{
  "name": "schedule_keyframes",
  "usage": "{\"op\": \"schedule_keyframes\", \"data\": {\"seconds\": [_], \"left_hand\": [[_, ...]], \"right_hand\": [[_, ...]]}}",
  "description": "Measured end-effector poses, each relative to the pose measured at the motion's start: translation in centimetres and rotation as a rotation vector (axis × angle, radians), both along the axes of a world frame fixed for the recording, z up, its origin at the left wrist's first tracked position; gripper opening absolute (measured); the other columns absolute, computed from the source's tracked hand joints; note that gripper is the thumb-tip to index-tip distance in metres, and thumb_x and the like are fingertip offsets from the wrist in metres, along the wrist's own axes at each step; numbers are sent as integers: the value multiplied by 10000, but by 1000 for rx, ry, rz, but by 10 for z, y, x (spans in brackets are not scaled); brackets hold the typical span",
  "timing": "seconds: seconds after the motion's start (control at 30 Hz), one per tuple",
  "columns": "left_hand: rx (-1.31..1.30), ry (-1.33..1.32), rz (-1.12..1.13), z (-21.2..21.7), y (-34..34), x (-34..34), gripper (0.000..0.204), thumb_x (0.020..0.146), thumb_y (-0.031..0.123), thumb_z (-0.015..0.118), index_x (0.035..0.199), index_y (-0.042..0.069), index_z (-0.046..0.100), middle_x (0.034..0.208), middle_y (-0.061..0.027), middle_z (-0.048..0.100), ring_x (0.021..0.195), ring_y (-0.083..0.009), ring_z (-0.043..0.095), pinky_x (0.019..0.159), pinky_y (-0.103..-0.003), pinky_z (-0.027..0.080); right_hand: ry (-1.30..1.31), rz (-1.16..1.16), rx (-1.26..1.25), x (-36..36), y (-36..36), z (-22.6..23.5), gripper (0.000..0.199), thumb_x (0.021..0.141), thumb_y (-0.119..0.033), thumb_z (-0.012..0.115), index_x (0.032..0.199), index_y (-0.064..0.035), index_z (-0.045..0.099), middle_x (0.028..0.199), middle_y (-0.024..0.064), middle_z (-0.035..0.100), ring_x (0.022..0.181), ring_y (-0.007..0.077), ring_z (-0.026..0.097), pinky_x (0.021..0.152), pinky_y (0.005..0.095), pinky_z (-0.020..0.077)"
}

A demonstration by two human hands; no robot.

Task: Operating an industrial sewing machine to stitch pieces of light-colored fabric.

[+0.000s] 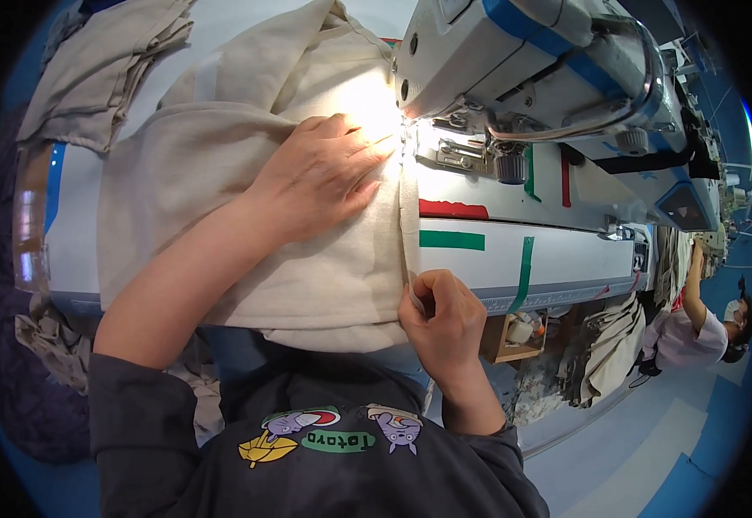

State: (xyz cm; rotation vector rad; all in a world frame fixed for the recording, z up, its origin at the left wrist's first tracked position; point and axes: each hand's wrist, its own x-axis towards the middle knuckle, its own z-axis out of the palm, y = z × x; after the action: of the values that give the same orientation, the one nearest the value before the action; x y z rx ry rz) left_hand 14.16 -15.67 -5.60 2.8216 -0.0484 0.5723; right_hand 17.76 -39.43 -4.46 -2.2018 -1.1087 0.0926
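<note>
- Large piece of cream, soft woven cloth spread over a white worktop, its right edge running from the needle area of the machine down to the near rim.
- Left hand open and flat, palm down on the cloth, fingertips just beside the brightly lit presser foot.
- Right hand at the near edge of the worktop, closed in a pinch on the cloth's folded right edge between thumb and fingers.
- White industrial sewing machine with blue stripes at upper right, its head above the cloth.
- Red and green strips of tape on the machine bed, right of the cloth's edge.
- Stack of folded beige fabric pieces at upper left, well apart from both hands.
- Another person in a light top at far right, arm raised at a separate station.
</note>
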Motion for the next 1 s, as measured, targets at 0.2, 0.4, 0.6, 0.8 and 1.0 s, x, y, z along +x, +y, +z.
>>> {"op": "schedule_keyframes", "data": {"seconds": [0.2,0.4,0.6,0.8,1.0], "left_hand": [[30,-2,16,1,6,0,379,817,281,694,1162,138,629,1043,-18,593,1021,-182,529,908,-340,453],[46,-75,-3,-2,6,5,309,788,308,719,1041,142,660,1073,-5,579,1012,-177,521,887,-334,452],[53,-67,37,-8,3,6,254,793,323,721,959,141,659,1103,3,576,996,-173,515,884,-328,444],[52,-122,36,-9,4,5,243,794,296,722,955,128,652,1111,-7,576,1015,-176,520,904,-337,443],[71,-152,-164,-9,6,3,174,792,174,695,932,86,639,1025,-13,607,970,-178,566,862,-323,479]], "right_hand": [[68,8,15,0,1,2,223,706,4,714,806,-85,536,663,48,555,595,250,592,529,351,463],[38,15,-7,-1,1,2,222,713,1,719,805,-82,534,659,48,549,588,244,586,530,350,460],[44,7,-3,-1,1,0,226,720,-3,722,806,-80,529,654,45,545,584,236,584,526,347,457],[9,24,16,-1,3,0,237,716,2,724,806,-83,522,646,43,542,572,232,581,515,342,451],[47,9,4,2,5,0,237,723,0,728,821,-79,527,645,47,553,554,235,579,512,343,453]]}}
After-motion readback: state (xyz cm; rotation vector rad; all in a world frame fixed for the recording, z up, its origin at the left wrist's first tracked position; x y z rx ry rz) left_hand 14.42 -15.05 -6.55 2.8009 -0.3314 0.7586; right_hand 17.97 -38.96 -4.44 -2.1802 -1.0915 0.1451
